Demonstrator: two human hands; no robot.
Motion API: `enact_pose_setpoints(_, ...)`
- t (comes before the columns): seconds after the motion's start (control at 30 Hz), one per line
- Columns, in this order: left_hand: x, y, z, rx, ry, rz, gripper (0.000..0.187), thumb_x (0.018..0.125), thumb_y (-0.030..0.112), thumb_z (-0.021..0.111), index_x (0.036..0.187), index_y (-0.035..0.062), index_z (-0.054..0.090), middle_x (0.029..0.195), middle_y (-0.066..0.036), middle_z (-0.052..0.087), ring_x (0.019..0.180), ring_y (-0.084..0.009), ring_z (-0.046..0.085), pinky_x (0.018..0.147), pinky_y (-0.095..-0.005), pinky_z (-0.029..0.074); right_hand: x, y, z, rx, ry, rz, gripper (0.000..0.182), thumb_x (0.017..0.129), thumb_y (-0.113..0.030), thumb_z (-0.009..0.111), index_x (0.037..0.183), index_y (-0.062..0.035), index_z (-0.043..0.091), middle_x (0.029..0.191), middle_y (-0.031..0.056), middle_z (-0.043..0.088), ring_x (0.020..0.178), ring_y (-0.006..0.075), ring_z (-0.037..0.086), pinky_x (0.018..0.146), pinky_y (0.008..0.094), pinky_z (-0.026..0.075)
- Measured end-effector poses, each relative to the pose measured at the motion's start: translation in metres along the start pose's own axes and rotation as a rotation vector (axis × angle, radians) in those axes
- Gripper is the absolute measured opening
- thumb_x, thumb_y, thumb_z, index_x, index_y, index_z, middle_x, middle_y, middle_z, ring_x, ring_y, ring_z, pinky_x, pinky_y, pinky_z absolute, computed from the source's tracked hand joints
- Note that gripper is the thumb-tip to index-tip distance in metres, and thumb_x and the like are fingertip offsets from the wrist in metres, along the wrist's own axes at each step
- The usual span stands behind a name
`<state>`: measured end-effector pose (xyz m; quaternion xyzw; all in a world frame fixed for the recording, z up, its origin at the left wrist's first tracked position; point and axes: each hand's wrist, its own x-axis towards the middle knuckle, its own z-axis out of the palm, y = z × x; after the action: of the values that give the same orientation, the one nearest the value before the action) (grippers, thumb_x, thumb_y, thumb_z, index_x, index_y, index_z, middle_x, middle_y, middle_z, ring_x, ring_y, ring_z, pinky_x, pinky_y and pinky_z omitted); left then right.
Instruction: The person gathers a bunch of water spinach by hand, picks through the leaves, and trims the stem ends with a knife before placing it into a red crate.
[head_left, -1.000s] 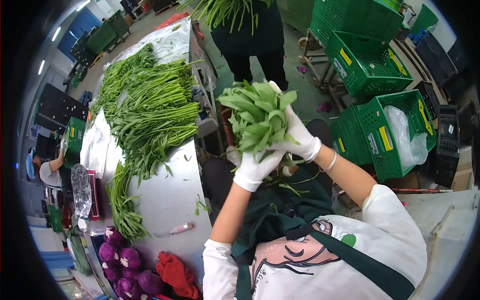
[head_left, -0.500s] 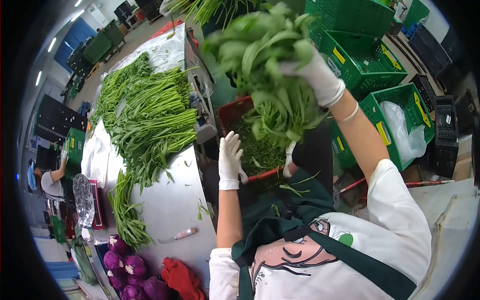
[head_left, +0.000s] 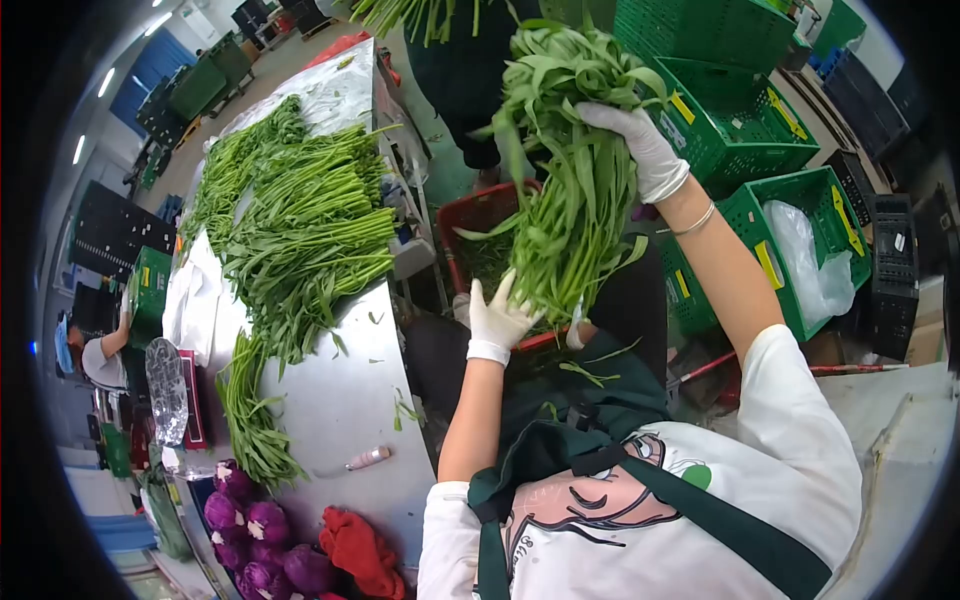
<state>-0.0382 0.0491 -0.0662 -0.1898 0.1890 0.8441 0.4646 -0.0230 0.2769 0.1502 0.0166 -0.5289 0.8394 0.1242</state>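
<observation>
A bunch of leafy greens (head_left: 570, 190), which look like water spinach, hangs in front of me over a red basket (head_left: 462, 222). My right hand (head_left: 640, 150), in a white glove, grips the bunch near its leafy top from the right side. The stems point down towards me. At their lower end, my gloved left hand (head_left: 500, 318) is open, fingers spread, fingertips right at the stems. Loose green trimmings lie in the basket, partly hidden behind the bunch.
Left, a metal table (head_left: 340, 400) bears piled greens (head_left: 310, 220), a wooden-handled knife (head_left: 368, 458), purple cabbages (head_left: 268, 522) and a red cloth (head_left: 358, 552). Green crates (head_left: 735, 160) stand on the right. Ahead is another person (head_left: 455, 90) in dark clothes, near more stems.
My right hand has swung the bunch upright, and its blur has mostly gone. My left hand has moved right to the stem ends, its fingers spreading apart.
</observation>
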Motion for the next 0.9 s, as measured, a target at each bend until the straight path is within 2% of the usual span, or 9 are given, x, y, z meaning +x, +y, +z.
enact_pose_setpoints(0.1,-0.004,-0.01,0.031,-0.086,0.313,-0.022,0.069,0.084,0.061,0.034,0.134,0.0131,0.035,0.141,-0.012,0.029,0.127,-0.0342,0.029,0.105,-0.0519,0.019,0.001,-0.007,-0.004,-0.151,-0.027,-0.12,0.038,0.076,-0.014,0.066,0.11,-0.001,0.055,0.099,0.0064,0.062,0.087,0.0147,0.06,0.081,0.0296,0.049)
enact_pose_setpoints(0.17,-0.005,-0.009,0.035,-0.068,-0.159,0.194,0.066,0.085,0.059,0.035,0.129,0.0105,0.042,0.134,-0.014,0.04,0.121,-0.0361,0.038,0.102,-0.05,0.027,0.012,0.0,-0.013,-0.366,-0.014,-0.236,0.04,0.075,-0.017,0.068,0.11,-0.0005,0.055,0.098,0.0058,0.062,0.089,0.0131,0.059,0.083,0.0295,0.047)
enact_pose_setpoints(0.23,-0.029,0.0,0.05,-0.053,-0.377,0.101,0.063,0.085,0.055,0.041,0.127,0.0086,0.043,0.128,-0.016,0.045,0.114,-0.0358,0.044,0.099,-0.0493,0.033,0.021,0.015,-0.023,-0.637,0.044,-0.366,0.043,0.075,-0.017,0.069,0.111,0.0007,0.054,0.098,0.006,0.062,0.09,0.0125,0.058,0.085,0.0296,0.046)
enact_pose_setpoints(0.3,-0.015,0.008,0.029,0.206,0.044,0.215,0.061,0.086,0.053,0.044,0.127,0.0079,0.043,0.126,-0.015,0.046,0.113,-0.0324,0.045,0.097,-0.0472,0.034,0.014,-0.015,-0.008,-0.413,-0.068,-0.204,0.043,0.074,-0.013,0.069,0.111,0.0006,0.053,0.098,0.0061,0.062,0.09,0.0123,0.058,0.083,0.0284,0.047)
enact_pose_setpoints(0.37,0.001,0.007,-0.001,0.506,0.398,0.693,0.057,0.087,0.048,0.045,0.126,0.0051,0.042,0.125,-0.012,0.044,0.111,-0.0279,0.045,0.096,-0.0432,0.034,0.01,-0.032,0.008,-0.439,-0.166,-0.174,0.04,0.073,-0.01,0.07,0.11,-0.0014,0.055,0.099,0.0057,0.062,0.089,0.0114,0.058,0.08,0.027,0.048)
enact_pose_setpoints(0.43,-0.007,-0.001,0.025,0.796,0.297,1.415,0.045,0.082,0.022,0.057,0.12,0.0025,0.045,0.117,-0.011,0.042,0.104,-0.0236,0.046,0.092,-0.0369,0.035,0.008,-0.037,0.021,-0.524,-0.249,-0.237,0.039,0.073,-0.01,0.07,0.108,-0.0025,0.056,0.099,0.0053,0.062,0.089,0.011,0.058,0.079,0.0268,0.048)
enact_pose_setpoints(0.53,-0.051,-0.005,0.091,1.645,-0.102,1.984,0.052,0.06,0.007,0.058,0.111,0.0029,0.05,0.112,-0.014,0.043,0.105,-0.0344,0.043,0.094,-0.0431,0.033,0.016,-0.034,0.036,-0.393,-0.247,-0.115,0.036,0.073,-0.009,0.07,0.106,-0.0029,0.058,0.098,0.0039,0.062,0.088,0.0107,0.057,0.078,0.0271,0.048)
enact_pose_setpoints(0.67,-0.048,-0.011,0.121,1.976,-0.277,1.837,0.034,0.059,0.022,0.067,0.092,0.0119,0.062,0.096,-0.011,0.05,0.094,-0.0345,0.045,0.08,-0.0456,0.039,0.017,-0.041,0.06,-0.305,-0.256,-0.105,0.034,0.072,-0.009,0.071,0.103,-0.0029,0.059,0.096,0.0034,0.062,0.085,0.0109,0.058,0.078,0.0276,0.049)
enact_pose_setpoints(0.9,-0.012,-0.027,-0.012,2.144,-0.302,1.228,0.01,0.069,0.009,0.061,0.072,0.0035,0.053,0.072,-0.012,0.052,0.072,-0.0313,0.05,0.066,-0.0405,0.041,0.029,-0.087,0.048,-0.258,-0.062,-0.286,0.028,0.079,-0.006,0.061,0.106,-0.0018,0.056,0.093,0.0072,0.063,0.075,0.0172,0.063,0.064,0.03,0.054)
